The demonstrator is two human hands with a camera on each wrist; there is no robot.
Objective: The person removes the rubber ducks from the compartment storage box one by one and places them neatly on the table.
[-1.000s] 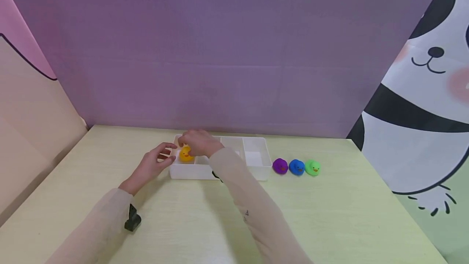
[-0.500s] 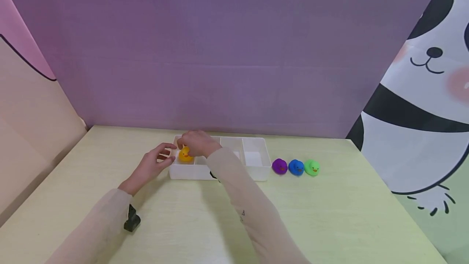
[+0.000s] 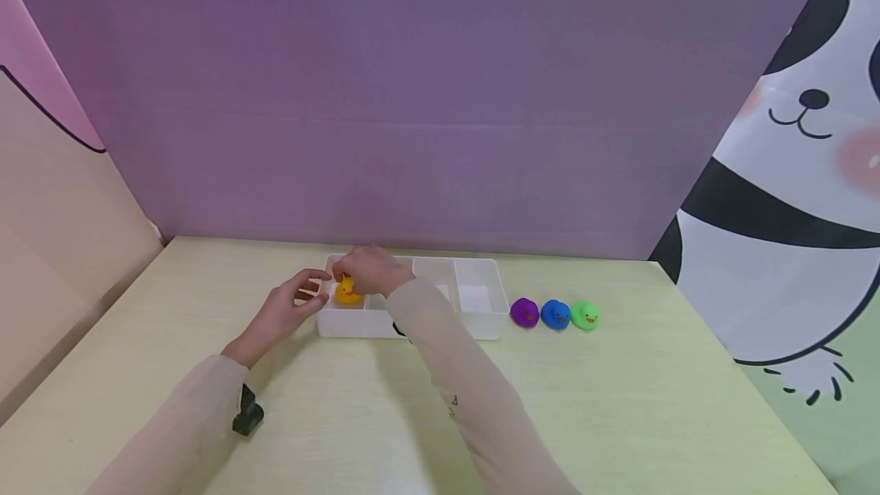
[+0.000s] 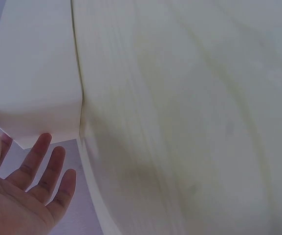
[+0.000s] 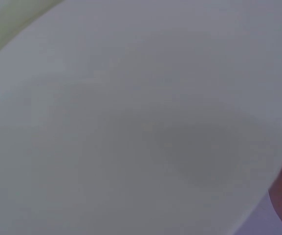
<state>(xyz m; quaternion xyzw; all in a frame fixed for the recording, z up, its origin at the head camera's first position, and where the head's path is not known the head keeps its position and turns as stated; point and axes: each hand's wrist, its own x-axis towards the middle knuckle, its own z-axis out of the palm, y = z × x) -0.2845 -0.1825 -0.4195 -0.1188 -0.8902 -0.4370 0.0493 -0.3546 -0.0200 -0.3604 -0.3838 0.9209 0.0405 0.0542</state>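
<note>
A yellow rubber duck [image 3: 347, 293] sits in the leftmost compartment of a white divided box [image 3: 426, 323] in the head view. My right hand [image 3: 374, 269] reaches over the box from the right and pinches the duck, its fingers bent down around it. At the box's left end is my left hand [image 3: 285, 307], fingers extended close along the end wall. The left wrist view shows that hand [image 4: 28, 191] with its fingers spread beside the corner of the box [image 4: 38, 63]. Blurred white wall of the box [image 5: 141, 122] fills most of the right wrist view.
Right of the box, a purple duck [image 3: 525, 313], a blue duck [image 3: 556, 315] and a green duck [image 3: 585, 315] stand in a row on the pale wooden table [image 3: 619, 403]. A purple cloth backdrop [image 3: 412, 98] hangs behind the table's far edge.
</note>
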